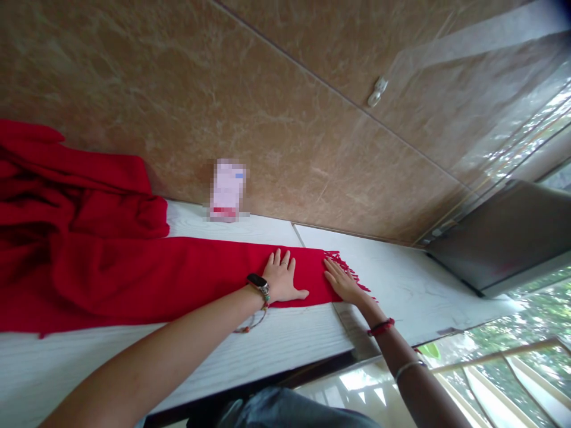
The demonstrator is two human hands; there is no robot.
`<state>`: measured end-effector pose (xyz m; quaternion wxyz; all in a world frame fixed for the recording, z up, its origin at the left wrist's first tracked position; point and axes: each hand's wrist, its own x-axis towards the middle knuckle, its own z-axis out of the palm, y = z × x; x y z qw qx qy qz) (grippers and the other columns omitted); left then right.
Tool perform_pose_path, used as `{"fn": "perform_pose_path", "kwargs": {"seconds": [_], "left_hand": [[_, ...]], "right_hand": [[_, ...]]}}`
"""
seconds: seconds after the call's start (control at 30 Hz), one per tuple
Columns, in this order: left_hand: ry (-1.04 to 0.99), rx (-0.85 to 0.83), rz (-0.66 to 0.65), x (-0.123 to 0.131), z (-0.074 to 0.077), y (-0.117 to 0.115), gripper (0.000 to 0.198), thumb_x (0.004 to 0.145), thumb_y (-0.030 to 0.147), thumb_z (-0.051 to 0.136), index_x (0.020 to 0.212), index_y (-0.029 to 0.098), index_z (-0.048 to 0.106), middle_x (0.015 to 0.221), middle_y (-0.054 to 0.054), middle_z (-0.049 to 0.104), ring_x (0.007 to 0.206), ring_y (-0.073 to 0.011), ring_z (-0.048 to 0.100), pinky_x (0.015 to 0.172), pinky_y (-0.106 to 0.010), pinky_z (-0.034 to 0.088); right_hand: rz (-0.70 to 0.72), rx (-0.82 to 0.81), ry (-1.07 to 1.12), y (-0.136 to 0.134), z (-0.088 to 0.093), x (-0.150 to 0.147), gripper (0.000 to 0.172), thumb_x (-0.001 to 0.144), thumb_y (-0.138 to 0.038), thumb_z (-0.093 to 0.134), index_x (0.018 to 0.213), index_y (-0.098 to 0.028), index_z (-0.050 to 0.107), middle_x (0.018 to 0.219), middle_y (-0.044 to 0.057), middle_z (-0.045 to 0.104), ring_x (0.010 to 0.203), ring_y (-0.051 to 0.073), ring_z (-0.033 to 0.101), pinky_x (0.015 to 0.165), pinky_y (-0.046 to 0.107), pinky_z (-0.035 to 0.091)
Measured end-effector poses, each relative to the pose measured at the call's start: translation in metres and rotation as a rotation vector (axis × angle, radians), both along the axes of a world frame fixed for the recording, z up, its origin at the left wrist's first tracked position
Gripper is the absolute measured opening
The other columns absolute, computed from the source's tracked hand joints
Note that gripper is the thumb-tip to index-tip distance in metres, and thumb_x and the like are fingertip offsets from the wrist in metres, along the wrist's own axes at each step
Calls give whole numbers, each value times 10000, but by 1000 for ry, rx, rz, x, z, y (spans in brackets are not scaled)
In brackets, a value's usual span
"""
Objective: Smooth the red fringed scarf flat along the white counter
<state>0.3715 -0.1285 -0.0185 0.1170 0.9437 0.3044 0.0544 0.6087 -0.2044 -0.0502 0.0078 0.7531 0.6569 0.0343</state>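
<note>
A long red scarf [214, 267] lies stretched along a white wood-grain surface, its fringe at the right end. My left hand [282, 279] rests flat on it with fingers spread, a dark wristband and beaded bracelet at the wrist. Close to the fringed end, my right hand [343, 282] also lies palm down on the cloth, fingers stretched out. Toward the left, the rest of the red cloth is bunched in loose folds.
The white tabletop [401, 273] runs along a brown marble-tiled wall [285, 137]. A blurred pink-white object [226, 189] leans against the wall. A white fitting [378, 91] is fixed higher up. A dark grey panel [508, 232] stands at the right end, near a railing [495, 359].
</note>
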Motion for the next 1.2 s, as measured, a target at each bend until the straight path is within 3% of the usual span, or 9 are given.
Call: {"fn": "perform_pose_path", "kwargs": {"seconds": [0.1, 0.23, 0.33, 0.43, 0.6, 0.73, 0.9, 1.03, 1.2], "left_hand": [[-11, 6, -5, 0, -3, 1, 977, 668, 699, 418, 1355, 23, 255, 1434, -203, 143, 1304, -391, 74, 1032, -495, 108], [-16, 26, 22, 1, -6, 0, 1024, 650, 727, 401, 1355, 1, 245, 1430, -218, 142, 1304, -392, 76, 1037, -490, 101], [-2, 41, 84, 1, -6, -1, 1062, 622, 761, 380, 1361, 12, 238, 1433, -214, 138, 1301, -403, 71, 1037, -500, 86], [16, 33, 99, 0, -4, -2, 1075, 612, 778, 358, 1368, 25, 230, 1437, -199, 136, 1299, -409, 63, 1036, -505, 88], [9, 20, 76, -1, -2, -3, 1068, 620, 768, 363, 1368, 17, 227, 1439, -200, 132, 1302, -402, 57, 1039, -496, 90], [2, 15, 68, 0, -4, -1, 1051, 627, 752, 386, 1363, 16, 240, 1437, -204, 135, 1302, -404, 54, 1037, -498, 88], [-6, 23, 52, -1, -4, 0, 1052, 631, 758, 371, 1362, 12, 240, 1435, -208, 136, 1302, -403, 66, 1034, -502, 94], [-8, 28, 67, 0, -3, -1, 1048, 639, 757, 360, 1357, 2, 245, 1431, -211, 150, 1303, -396, 79, 1038, -491, 92], [9, 27, 65, -1, -1, -2, 1040, 644, 747, 369, 1362, 7, 235, 1435, -202, 145, 1305, -386, 85, 1040, -485, 95]], "right_hand": [[-83, 46, -29, 6, 8, 3, 461, 909, -271, 268, 1353, -154, 300, 1409, 150, 276, 1299, 297, 212, 970, 612, 217], [59, 110, 19, 37, 17, -31, 489, 907, -290, 258, 1373, -145, 256, 1429, 145, 231, 1316, 271, 162, 1002, 540, 233], [139, 37, 62, 61, 13, -54, 489, 910, -297, 233, 1382, -166, 235, 1434, 121, 229, 1320, 237, 166, 1008, 506, 246], [141, -4, 51, 70, 3, -49, 475, 916, -301, 200, 1382, -217, 232, 1440, 75, 226, 1321, 217, 167, 1016, 507, 229], [-40, -24, 11, 58, -2, 1, 466, 921, -295, 161, 1363, -206, 279, 1434, 87, 240, 1315, 222, 189, 1019, 533, 197], [-129, 1, 13, 52, 13, 21, 478, 914, -308, 190, 1350, -146, 299, 1409, 160, 270, 1301, 275, 220, 979, 598, 206], [-57, 154, 101, 48, 33, -4, 543, 908, -373, 190, 1392, -128, 181, 1438, 154, 193, 1324, 238, 140, 1021, 508, 215], [159, 100, 178, 36, 19, -46, 546, 896, -393, 238, 1385, -149, 230, 1434, 126, 230, 1327, 234, 138, 1040, 490, 184], [129, 25, 235, 27, -1, -52, 520, 901, -409, 211, 1379, -208, 247, 1442, 60, 228, 1324, 212, 160, 1046, 492, 171]]}}
